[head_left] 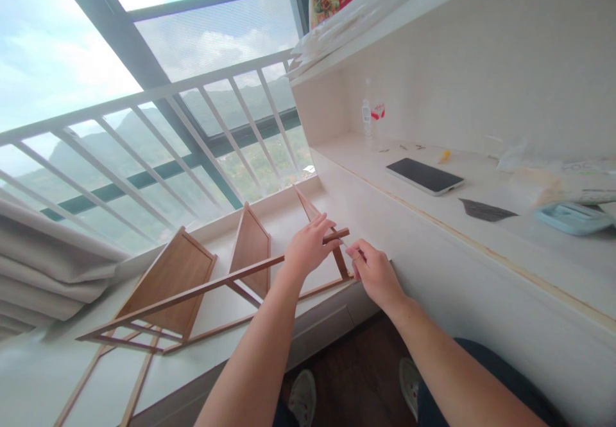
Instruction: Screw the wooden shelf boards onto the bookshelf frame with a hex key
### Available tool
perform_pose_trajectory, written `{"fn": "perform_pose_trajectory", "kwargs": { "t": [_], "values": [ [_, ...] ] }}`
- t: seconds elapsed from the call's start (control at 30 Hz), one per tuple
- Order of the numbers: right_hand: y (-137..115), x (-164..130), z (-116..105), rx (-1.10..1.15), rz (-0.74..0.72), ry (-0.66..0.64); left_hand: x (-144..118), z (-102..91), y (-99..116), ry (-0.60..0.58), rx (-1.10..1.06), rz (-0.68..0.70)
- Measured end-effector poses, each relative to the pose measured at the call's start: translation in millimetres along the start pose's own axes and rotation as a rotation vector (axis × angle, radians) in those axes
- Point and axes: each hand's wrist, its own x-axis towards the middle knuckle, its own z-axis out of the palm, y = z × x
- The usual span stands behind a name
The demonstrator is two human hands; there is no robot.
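A single head-worn view looks forward and down from close above the wooden slatted rack (202,286) on the white windowsill (38,375), facing the railed window (144,125).

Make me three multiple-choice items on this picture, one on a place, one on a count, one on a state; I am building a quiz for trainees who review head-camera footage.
1. Where does the phone lie?
A. on the white desk surface under the upper shelf
B. on the windowsill
C. on the dark floor

2. How many wooden panels of the rack stand up from its frame?
A. one
B. three
C. five

3. How does the wooden rack lie?
A. upright on its legs
B. tipped on its side on the windowsill
C. hung from the railing

Answers: 1 A, the phone rests flat on the desk, near a water bottle. 2 B, three panels show along the rail. 3 B, the long rail runs slanting over the windowsill, with the left hand on it and the right hand at its end.
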Motion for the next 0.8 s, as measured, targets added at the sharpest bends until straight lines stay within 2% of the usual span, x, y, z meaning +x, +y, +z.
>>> {"fn": "perform_pose_trajectory", "kwargs": {
  "t": [0.27,0.5,0.8],
  "values": [
    [1,-1,2,0.058,0.008,-0.028,0,1.3,0,0.018,0.012,0.005],
    [2,-3,8,-0.004,-0.008,-0.049,0,0.6,2,0.019,0.016,-0.007],
    [-5,-9,14,0.048,0.019,-0.079,1,0.2,2,0.005,0.003,-0.003]
  ]
}}
